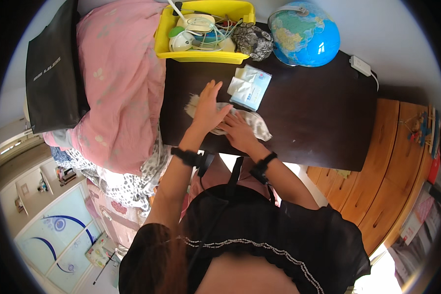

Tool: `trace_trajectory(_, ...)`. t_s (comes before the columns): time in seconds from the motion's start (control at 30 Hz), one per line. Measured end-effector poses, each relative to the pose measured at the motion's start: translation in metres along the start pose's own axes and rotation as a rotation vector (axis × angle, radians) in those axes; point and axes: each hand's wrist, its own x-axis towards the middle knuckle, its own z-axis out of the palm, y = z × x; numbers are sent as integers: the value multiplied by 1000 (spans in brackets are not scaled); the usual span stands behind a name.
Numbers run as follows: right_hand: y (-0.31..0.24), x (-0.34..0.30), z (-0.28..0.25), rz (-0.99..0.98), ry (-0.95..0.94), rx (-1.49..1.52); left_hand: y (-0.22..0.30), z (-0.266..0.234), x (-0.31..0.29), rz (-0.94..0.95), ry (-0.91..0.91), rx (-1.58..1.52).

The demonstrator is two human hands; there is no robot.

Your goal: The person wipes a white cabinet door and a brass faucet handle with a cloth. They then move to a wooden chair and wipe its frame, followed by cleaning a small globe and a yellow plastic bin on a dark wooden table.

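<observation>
A pale, patterned cloth (257, 125) lies rumpled near the front edge of the dark table. My right hand (241, 132) rests flat on it with the fingers spread. Just left of it, my left hand (209, 111) is over the cloth, its fingers stretched out and the thumb pointing toward the right hand. A frayed end of the cloth shows left of that hand, and the part beneath both hands is hidden. Beyond the hands lies a blue and white soft pack of tissues (257, 91), with white tissue or wrapping at its left side.
At the table's back stand a yellow bin (201, 57) of cables and small devices, a grey furry toy (254, 41) and a globe (308, 39). A white power adapter (360, 65) sits at the right corner. Pink bedding (117, 83) borders the left; wooden drawers (372, 171) stand right.
</observation>
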Motion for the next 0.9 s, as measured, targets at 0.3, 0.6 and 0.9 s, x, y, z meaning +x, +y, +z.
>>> trace_trajectory(0.3,92,-111,-92,155,152,32,60,80,55,-292,-126,209)
trace_trajectory(0.6,89,-101,-98,156,78,-183,90,144,85,-151,-128,392)
trace_trajectory(0.9,131,-130,-136,288,134,-348,34,72,12,-342,-191,367)
